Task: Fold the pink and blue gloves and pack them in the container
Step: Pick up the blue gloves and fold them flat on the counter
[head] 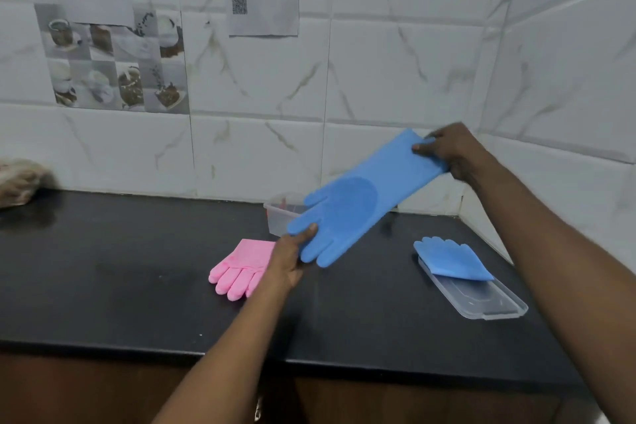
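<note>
A long blue glove (364, 198) is stretched out flat in the air above the black counter. My left hand (290, 256) pinches its finger end, and my right hand (447, 150) grips its cuff near the wall. A folded pink glove (242, 267) lies on the counter just left of my left hand. A second blue glove (452, 258), folded, rests on the clear container lid (488, 303) at the right. The clear plastic container (278, 217) stands at the back, partly hidden behind the held glove.
The black counter (137, 286) meets tiled walls at the back and at the right corner. A brownish bundle (19, 181) sits at the far left against the wall. Papers are taped on the wall above. The counter's front edge runs below my forearms.
</note>
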Tool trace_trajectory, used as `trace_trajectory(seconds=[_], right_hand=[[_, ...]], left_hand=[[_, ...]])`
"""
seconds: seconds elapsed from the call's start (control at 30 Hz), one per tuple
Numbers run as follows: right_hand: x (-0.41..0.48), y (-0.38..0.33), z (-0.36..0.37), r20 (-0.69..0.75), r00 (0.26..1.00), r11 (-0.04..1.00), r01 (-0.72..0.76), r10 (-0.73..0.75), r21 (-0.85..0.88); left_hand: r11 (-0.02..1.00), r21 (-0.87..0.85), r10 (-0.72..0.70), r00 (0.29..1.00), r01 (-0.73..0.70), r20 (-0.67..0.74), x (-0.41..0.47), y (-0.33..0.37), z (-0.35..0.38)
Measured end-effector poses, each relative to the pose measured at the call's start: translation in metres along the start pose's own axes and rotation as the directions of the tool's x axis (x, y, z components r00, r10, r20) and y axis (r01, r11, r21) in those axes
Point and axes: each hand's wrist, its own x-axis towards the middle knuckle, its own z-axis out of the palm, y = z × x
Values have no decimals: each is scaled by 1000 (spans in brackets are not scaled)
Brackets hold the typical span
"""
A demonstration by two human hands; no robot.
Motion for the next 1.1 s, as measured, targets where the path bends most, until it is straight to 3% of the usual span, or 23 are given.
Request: trace_trajectory(seconds=[0.1, 0.17, 0.23, 0.33, 0.43, 0.57, 0.7, 0.8, 0.87, 0.9, 1.0, 1.1], right_hand=[[-26, 82, 14, 10, 989, 987, -148, 148, -59], [-52, 135, 35, 63, 964, 939, -236, 259, -250], [-79, 176, 54, 86, 933, 844, -274, 350, -462], [-101, 209, 67, -39, 919, 845, -377, 393, -379], [-109, 215, 67, -126, 921, 853, -390, 369, -347], [-120, 219, 65, -178, 939, 860, -340, 293, -379], [-132, 219, 65, -250, 941, 841, -321, 229, -435], [-140, 218, 65, -243, 955, 840, -270, 171, -470], [-142, 218, 64, -223, 964, 835, -240, 145, -495], [-142, 218, 64, -216, 966, 829, -233, 139, -509], [-140, 217, 64, -206, 968, 798, -237, 144, -554], [-138, 214, 59, -213, 961, 724, -272, 175, -633]], left_hand=[[917, 353, -105, 965, 188, -241, -6, 15, -28], [708, 584, -190, 904, 396, -383, -11, 12, -41], [554, 678, -207, 869, 483, -449, -14, 3, -48], [516, 727, -67, 867, 454, -494, -14, 0, -43], [405, 812, 48, 877, 421, -478, -10, 2, -35], [96, 922, 203, 900, 374, -386, -20, -12, -35], [15, 970, 341, 911, 241, -231, -32, -33, -33], [-331, 894, 394, 905, 302, -159, -39, -43, -31], [-472, 847, 420, 907, 246, -29, -42, -49, -33], [-477, 869, 390, 918, 133, 74, -42, -52, -34], [-311, 929, 168, 951, -198, 259, -40, -60, -32], [-290, 931, -20, 974, -221, 225, -32, -65, -33]])
